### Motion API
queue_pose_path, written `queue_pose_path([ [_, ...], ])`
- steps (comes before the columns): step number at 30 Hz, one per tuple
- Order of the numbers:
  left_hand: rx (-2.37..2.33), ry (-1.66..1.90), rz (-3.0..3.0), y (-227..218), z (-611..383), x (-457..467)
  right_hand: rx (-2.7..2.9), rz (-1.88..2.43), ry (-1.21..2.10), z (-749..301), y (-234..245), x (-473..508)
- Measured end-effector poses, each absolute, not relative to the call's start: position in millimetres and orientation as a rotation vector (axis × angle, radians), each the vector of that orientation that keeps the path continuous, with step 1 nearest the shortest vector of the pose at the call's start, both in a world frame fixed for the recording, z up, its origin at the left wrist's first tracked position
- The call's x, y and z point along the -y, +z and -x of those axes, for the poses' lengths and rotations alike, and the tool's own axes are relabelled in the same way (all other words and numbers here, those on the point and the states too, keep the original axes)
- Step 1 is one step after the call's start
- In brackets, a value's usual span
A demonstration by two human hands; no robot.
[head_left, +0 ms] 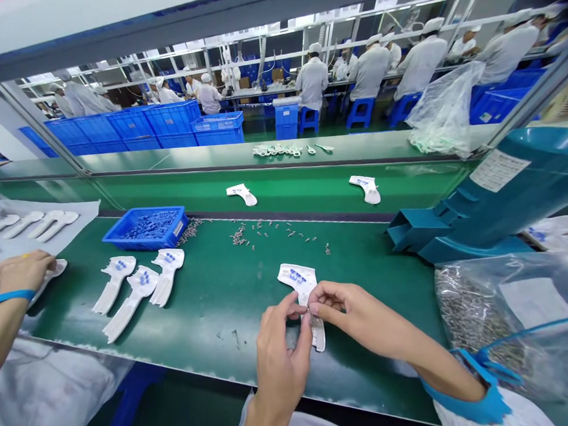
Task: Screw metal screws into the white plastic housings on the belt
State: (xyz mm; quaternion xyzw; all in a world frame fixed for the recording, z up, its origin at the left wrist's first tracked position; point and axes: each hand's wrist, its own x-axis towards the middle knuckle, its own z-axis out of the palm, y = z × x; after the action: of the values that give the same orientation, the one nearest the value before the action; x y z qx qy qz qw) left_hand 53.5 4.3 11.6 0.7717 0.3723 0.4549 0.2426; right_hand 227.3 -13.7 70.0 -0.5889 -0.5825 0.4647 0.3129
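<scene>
My hands meet over a flat white moulded plastic piece [297,282] with small blue parts set in it, lying on the green conveyor belt [224,327]. My left hand [279,362] comes up from below and pinches the piece at its narrow stem. My right hand [342,307] reaches in from the right, its fingertips on a small metal part [311,311] at the piece. The fingers hide the middle of the stem.
Several matching white pieces [144,294] lie left of my hands, near a co-worker's hand [23,273]. A blue tray of small parts [144,228] and scattered metal parts [266,234] lie ahead. A teal chute [459,214] and a clear bag of metal parts [475,310] stand right.
</scene>
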Motion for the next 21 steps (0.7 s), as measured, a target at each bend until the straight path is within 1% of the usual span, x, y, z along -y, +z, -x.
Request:
queue_pose_path([
  [8, -1.244, 0.822, -2.314, 11, -68, 4, 1.893, 1.826, 1.223, -232, 76, -6],
  [14, -1.297, 0.752, -2.351, 5, -69, 5, 1.996, 2.001, 1.013, -229, 68, -14],
  [21, -1.283, 0.743, -2.367, 2, -69, 6, 2.074, 2.037, 1.024, -228, 68, -14],
])
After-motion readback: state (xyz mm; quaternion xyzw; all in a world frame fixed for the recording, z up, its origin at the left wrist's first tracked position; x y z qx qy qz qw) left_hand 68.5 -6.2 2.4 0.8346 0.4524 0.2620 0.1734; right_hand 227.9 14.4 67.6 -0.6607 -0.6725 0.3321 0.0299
